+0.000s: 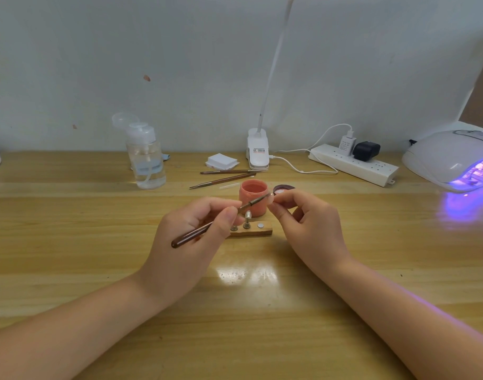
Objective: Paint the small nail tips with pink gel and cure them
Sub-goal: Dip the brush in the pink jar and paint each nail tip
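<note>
Wood worktop (70,242): left hand (191,237) pinches brush (221,218), tip aimed right at nail tip (270,199) pinched in right hand (303,223); pink gel jar (253,198) just behind.

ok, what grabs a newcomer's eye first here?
The violet glow from the lit curing lamp at the table's far right edge. Then, at centre, the left hand holds a brush whose tip reaches toward the right hand, just in front of the open pink gel jar.

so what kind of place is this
Probably a home nail-art desk: a lit curing lamp at the right edge, an open jar of pink gel, and spare brushes on a wooden table against a plain wall.
</note>
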A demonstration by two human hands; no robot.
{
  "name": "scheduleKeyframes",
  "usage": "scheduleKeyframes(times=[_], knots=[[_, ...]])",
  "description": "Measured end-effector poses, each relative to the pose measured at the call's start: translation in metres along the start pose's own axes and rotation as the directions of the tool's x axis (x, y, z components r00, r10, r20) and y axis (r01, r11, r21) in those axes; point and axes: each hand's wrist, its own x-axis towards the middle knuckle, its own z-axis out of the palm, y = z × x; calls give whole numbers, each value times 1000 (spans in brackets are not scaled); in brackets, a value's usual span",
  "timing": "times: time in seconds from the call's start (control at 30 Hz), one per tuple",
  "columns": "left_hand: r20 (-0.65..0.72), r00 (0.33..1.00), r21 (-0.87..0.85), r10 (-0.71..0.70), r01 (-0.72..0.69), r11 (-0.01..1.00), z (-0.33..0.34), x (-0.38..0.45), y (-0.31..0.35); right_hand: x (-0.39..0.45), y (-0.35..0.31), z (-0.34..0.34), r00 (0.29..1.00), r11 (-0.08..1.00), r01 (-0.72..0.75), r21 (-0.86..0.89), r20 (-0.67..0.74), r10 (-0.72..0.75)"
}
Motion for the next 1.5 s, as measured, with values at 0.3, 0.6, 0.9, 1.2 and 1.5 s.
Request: scheduleKeyframes(times=[0.3, 0.6, 0.9, 1.2, 1.5], knots=[[-51, 998, 2, 32, -31, 1000, -2, 3, -3, 1, 2, 1, 1000, 997, -7, 79, 0, 7], [-18, 999, -64, -46, 45, 997, 0, 2, -5, 0, 3, 1, 1000, 992, -13, 123, 18, 11], [-63, 998, -73, -15, 11, 997, -1, 3, -2, 0, 1, 0, 1000, 995, -1, 104, 14, 0], [-80, 996, 29, -33, 36, 999, -7, 25, 17, 1, 3, 2, 1000, 997, -30, 66, -5, 30], [-14, 908, 465, -419, 377, 801, 11, 134, 30, 1, 2, 3, 999, 998, -31, 59, -12, 32]])
